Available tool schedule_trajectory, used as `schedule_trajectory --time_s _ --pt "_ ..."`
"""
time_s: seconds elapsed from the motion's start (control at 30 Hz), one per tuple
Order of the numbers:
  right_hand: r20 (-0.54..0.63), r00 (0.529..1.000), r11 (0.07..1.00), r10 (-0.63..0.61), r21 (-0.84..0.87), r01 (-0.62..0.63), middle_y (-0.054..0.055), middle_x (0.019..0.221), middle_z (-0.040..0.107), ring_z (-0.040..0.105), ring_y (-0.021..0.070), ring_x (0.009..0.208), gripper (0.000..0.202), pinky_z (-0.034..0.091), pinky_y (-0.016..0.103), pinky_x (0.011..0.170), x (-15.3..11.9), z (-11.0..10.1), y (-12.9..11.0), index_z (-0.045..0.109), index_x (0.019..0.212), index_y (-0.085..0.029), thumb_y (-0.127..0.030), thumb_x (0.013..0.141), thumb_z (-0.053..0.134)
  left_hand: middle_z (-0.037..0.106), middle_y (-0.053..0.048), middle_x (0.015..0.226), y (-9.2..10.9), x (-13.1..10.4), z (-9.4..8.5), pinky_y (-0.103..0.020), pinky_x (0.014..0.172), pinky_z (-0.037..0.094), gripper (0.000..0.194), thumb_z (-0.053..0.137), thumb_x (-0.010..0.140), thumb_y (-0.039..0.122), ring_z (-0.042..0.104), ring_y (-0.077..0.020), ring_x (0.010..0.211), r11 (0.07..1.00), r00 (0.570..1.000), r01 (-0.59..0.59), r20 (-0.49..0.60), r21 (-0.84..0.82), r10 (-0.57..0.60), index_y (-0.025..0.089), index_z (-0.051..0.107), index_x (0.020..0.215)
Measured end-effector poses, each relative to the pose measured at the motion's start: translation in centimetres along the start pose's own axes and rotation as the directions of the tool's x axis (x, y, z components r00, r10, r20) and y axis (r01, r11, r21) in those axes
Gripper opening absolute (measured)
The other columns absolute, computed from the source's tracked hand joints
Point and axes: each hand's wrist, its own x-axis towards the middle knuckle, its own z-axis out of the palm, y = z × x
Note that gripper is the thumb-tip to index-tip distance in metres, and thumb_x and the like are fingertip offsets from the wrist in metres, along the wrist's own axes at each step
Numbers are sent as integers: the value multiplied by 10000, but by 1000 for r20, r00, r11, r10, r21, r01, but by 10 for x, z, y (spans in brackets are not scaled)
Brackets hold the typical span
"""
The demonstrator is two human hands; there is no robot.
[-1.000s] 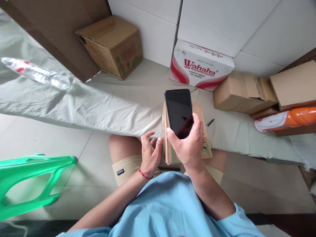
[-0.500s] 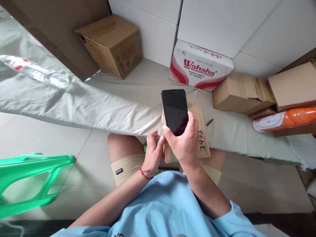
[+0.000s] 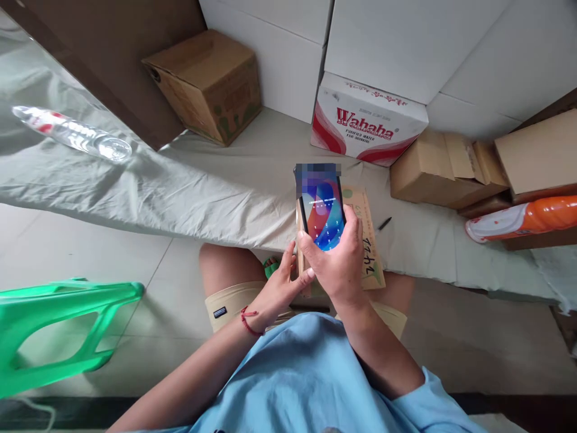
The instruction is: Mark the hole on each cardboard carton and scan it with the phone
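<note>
A smartphone [image 3: 322, 210] is upright in my right hand [image 3: 339, 261], with the thumb along its left edge and the fingers around its right edge. Its screen is lit and displays a number keypad on a blue and red background; the top part is blurred out. Just left of and below it, my left hand [image 3: 283, 285] is open, thumb apart from the fingers, close to the side of a flat cardboard box [image 3: 373, 270]. Whether it touches the box I cannot tell. Handwritten black marks are on the box, which lies behind the phone and is partly hidden by my right hand.
A black pen [image 3: 384, 224] lies on the cloth-covered surface [image 3: 243, 192]. Behind stand a brown carton [image 3: 216, 84] and a white Wahaha box [image 3: 367, 123]. A clear bottle [image 3: 76, 135] lies left, an orange bottle [image 3: 523, 218] right. A green plastic stool [image 3: 108, 319] stands on the floor.
The phone's screen has gone from black to lit with a keypad. My left hand has turned, its thumb now pointing right below the phone. My right hand keeps its hold.
</note>
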Motion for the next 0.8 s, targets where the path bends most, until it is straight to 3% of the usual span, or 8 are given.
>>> schedule_trajectory --time_s 0.1,0.2,0.27,0.33,0.47,0.53,0.67,0.8 --pt "7 999 990 46 134 -46 145 1295 697 718 294 1118 818 632 498 990 -4 -15 3 512 1485 -194 -579 830 817 754 -162 1377 1 1 1 -538 1036 659 964 833 849 739 758 -356 1240 993 992 76 107 -86 -66 263 536 1633" --pt "-119 990 988 75 143 -58 139 1274 699 728 256 991 895 632 435 892 -2 -49 26 504 1511 -186 -625 806 838 568 -163 1660 5 0 2 -572 1241 542 1069 790 881 758 598 -374 1515 961 962 216 204 -175 -179 291 353 1739" --pt "-265 963 999 45 26 -39 158 1294 696 728 274 1019 931 615 438 913 7 -77 60 504 1515 -173 -657 787 827 513 -167 1706 7 1 4 -581 1291 492 1160 800 867 758 549 -379 1562 919 939 301 245 -253 -240 297 238 1772" --pt "-350 935 984 56 -137 -111 191 1295 709 734 321 1070 976 604 479 959 19 -102 106 500 1524 -142 -688 768 790 603 -186 1597 8 2 9 -597 1235 537 1235 834 831 733 629 -392 1471 875 926 361 233 -322 -296 284 178 1776" --pt "-363 878 794 311 -409 -450 258 1282 719 697 439 1188 970 523 610 1117 34 -129 202 612 1397 -88 -682 652 791 724 -135 1281 10 3 19 -546 1041 637 1165 855 786 621 758 -362 1192 837 925 379 131 -395 -357 263 269 1727" --pt "-317 854 690 412 -503 -520 280 1295 695 666 461 1230 933 518 622 1112 30 -134 235 628 1361 -96 -675 651 801 723 -113 1229 15 0 15 -498 963 660 1089 844 779 569 771 -334 1115 834 926 373 106 -407 -362 274 335 1696" --pt "-277 831 620 483 -561 -548 266 1267 667 667 465 1176 907 548 647 1017 20 -138 265 633 1378 -136 -698 689 808 718 -89 1193 36 -12 -23 -420 807 677 968 887 725 482 775 -301 995 937 961 265 -20 -227 -277 318 500 1596" --pt "-221 822 570 525 -625 -533 293 1328 621 621 485 1229 939 517 652 1052 27 -140 274 599 1471 -99 -627 721 806 747 -80 1250 65 -25 -88 -396 773 645 990 973 616 496 759 -319 1029 949 972 104 -231 297 -34 366 600 1525"
